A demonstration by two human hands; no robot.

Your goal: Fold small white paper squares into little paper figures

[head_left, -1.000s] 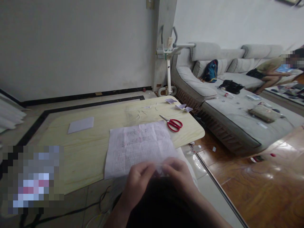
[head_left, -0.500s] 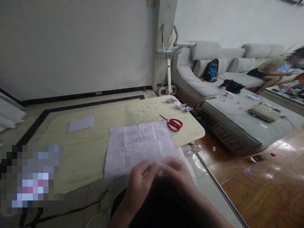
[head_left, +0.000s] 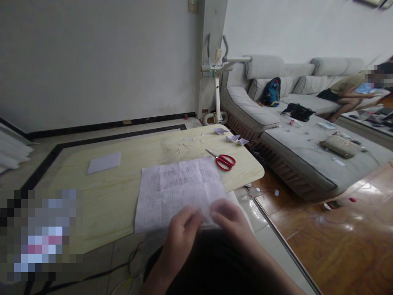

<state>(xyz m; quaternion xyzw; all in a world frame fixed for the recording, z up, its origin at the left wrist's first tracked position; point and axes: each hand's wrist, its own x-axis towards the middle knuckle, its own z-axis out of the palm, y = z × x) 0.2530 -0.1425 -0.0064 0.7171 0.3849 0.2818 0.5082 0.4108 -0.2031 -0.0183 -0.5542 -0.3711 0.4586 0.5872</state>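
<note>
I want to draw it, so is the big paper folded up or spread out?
Spread out: the printed paper lies open on the table, its print facing up.

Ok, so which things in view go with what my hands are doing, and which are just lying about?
Likely belong, on the table:
printed sheet, by your left hand and right hand (whether they hold anything is too blurred to tell)
red-handled scissors
small folded papers
possibly the pale flat rectangle

Just lying about, on the sofa:
blue backpack
black bag
beige bag
</note>
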